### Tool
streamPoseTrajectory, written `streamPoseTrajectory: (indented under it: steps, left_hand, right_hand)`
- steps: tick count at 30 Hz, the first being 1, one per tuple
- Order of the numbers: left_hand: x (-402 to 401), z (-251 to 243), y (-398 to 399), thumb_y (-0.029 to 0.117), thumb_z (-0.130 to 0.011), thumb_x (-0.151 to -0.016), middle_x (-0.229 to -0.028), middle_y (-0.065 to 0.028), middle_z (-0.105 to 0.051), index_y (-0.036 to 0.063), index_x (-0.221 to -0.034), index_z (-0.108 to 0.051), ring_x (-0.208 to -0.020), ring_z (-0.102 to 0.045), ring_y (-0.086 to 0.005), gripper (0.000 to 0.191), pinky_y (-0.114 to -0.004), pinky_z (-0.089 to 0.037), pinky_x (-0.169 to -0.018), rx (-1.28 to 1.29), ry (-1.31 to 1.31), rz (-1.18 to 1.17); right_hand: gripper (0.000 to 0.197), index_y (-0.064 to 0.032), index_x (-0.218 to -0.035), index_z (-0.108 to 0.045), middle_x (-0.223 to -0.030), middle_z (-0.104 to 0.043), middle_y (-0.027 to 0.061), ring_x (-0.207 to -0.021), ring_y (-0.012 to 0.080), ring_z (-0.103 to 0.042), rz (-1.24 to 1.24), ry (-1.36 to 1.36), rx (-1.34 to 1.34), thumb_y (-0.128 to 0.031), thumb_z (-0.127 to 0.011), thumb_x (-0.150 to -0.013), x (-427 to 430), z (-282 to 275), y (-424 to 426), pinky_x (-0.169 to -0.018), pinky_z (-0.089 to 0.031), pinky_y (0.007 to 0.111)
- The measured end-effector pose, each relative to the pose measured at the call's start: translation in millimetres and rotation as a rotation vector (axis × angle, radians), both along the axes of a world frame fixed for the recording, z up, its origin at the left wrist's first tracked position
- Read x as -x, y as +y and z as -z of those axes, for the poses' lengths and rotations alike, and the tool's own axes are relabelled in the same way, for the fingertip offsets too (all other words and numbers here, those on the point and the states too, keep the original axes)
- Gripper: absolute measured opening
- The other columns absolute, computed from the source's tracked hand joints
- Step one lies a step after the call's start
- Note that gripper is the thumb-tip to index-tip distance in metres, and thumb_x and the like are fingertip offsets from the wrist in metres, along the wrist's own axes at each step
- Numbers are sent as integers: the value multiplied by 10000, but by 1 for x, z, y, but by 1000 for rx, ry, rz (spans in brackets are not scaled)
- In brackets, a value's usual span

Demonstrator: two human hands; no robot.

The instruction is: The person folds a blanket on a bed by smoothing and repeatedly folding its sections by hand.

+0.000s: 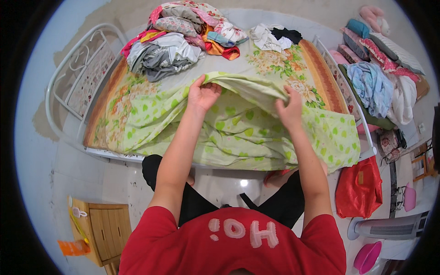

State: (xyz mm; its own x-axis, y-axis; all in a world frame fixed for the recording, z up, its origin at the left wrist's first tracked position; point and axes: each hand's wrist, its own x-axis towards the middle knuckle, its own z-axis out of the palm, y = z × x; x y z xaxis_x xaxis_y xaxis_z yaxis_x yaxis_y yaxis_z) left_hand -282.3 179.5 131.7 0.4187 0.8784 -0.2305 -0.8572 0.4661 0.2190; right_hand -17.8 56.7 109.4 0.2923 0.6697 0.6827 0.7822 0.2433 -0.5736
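Observation:
A light green cloth with a green heart print lies across the near side of a bed, its far edge raised into a fold between my hands. My left hand is palm up at the left part of that edge, fingers curled at the cloth. On the right part, my right hand pinches the edge between thumb and fingers. Under the cloth is a flowered bed cover with orange borders. Folds hide part of the cloth's underside.
Heaped clothes and a small black-and-white clothing pile lie on the bed's far side. White metal bed ends stand left and right. Right of the bed are piled pillows and cloths, a red bag, a tower fan and a pink basin.

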Motion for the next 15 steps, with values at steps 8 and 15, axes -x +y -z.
streamPoseTrajectory:
  steps: [8, 15]
  left_hand:
    - [-17, -13, 23, 124, -476, -855, -981, -125, -583, 5, -985, -495, -985, -533, -265, 177, -471, -315, -982, 74, 72, -11]
    - [-3, 6, 16, 128, -441, -863, -1176, -143, -502, -6, -1131, -459, -1097, -474, -273, 301, -461, -304, -1004, 92, 67, -70]
  right_hand:
    - [412, -55, -1076, -530, -982, -575, 174, -932, 321, -550, 121, -476, 481, -70, -596, -670, -8, 23, 49, -794, -426, 411]
    - [286, -50, -948, -586, -836, -604, 203, -846, 368, -573, -71, 166, 47, -1, -515, -675, -2, -9, 44, -730, -456, 398]
